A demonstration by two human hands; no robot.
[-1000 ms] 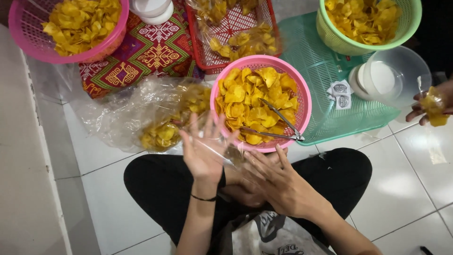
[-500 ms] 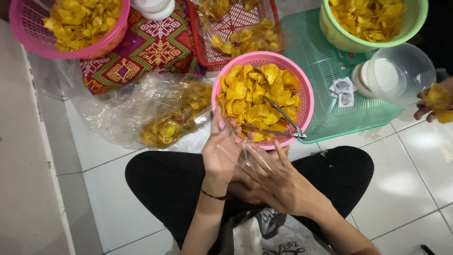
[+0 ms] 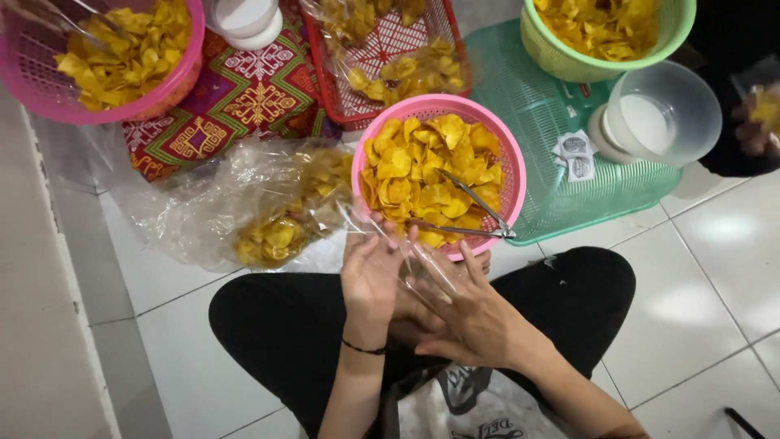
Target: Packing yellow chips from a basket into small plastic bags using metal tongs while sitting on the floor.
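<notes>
here both hands (image 3: pixel 422 297) pinch a clear plastic bag (image 3: pixel 410 260).

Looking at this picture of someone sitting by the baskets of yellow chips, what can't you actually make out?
- Head view: the clear plastic bag between the left hand and right hand is see-through; whether its mouth is open cannot be told.
- The co-worker's hand is blurred and cut off by the right edge.
- The small white sachets are too small to tell apart.
</notes>
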